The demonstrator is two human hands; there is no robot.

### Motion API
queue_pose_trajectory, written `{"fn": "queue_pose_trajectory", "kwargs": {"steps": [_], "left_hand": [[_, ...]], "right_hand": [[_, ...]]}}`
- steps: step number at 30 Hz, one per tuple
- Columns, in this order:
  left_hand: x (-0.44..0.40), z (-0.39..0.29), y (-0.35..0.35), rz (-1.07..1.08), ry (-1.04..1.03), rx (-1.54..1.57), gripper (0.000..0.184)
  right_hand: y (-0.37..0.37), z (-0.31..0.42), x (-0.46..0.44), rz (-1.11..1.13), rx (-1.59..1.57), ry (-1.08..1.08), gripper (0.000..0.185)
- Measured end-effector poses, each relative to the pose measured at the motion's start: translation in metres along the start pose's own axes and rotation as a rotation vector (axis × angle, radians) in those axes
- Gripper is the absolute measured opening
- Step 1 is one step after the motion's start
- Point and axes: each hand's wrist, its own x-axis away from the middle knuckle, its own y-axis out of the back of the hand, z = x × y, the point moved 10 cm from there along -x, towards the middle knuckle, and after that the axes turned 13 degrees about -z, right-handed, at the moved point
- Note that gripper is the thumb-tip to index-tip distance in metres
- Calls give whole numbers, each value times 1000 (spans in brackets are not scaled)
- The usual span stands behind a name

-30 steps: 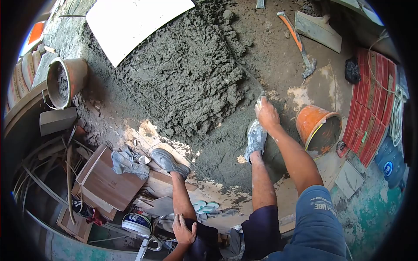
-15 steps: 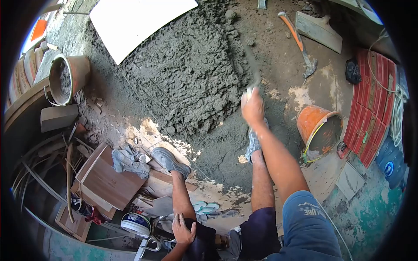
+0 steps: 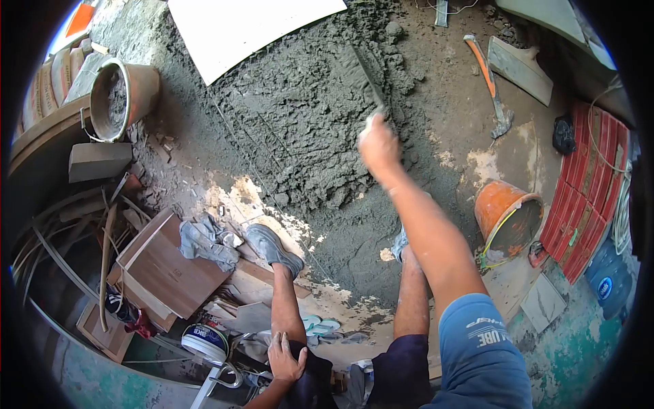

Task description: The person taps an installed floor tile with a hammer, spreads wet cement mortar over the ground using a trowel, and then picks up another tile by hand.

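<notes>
My right hand (image 3: 379, 146) is closed around the handle of a trowel (image 3: 366, 75), whose long grey blade lies against the rough wet mortar (image 3: 300, 123) in front of me. The mortar is spread in a lumpy layer with a raised heap near the blade. My left hand (image 3: 285, 357) rests on my left knee, fingers lying apart and holding nothing. A large white sheet (image 3: 248, 31) covers the far left part of the mortar.
An orange bucket (image 3: 496, 203) lies tipped at right, near stacked red tiles (image 3: 587, 191). A hammer (image 3: 485, 71) lies beyond. At left are another bucket (image 3: 144, 92), a block (image 3: 100, 161), wooden boards (image 3: 180, 266) and a grey cloth (image 3: 204, 240). Slippers (image 3: 320, 324) lie between my legs.
My right hand and the trowel have swung left across the mortar, from its right edge onto the heap. My view has shifted slightly. The left hand stays on the knee.
</notes>
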Motion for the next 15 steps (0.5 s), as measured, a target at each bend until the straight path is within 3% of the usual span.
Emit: {"fn": "queue_pose_trajectory", "kwargs": {"steps": [4, 7, 10, 11, 13, 15], "left_hand": [[-2, 3, 0, -11, -6, 15, 76], [-3, 6, -1, -2, 2, 17, 75], [-3, 3, 2, -20, -13, 36, 75], [-1, 4, 2, -18, -12, 39, 75], [-3, 6, 1, -22, -7, 29, 75], [-3, 8, 2, -18, 7, 34, 75]], "right_hand": [[13, 2, 3, 56, -39, -49, 34], [44, 7, -18, -100, -181, -113, 30], [29, 6, -41, -80, -165, -212, 29], [10, 16, -34, 15, -59, -67, 29], [-7, 5, -21, -16, 2, 23, 30], [9, -4, -14, -25, 26, 4, 31]]}}
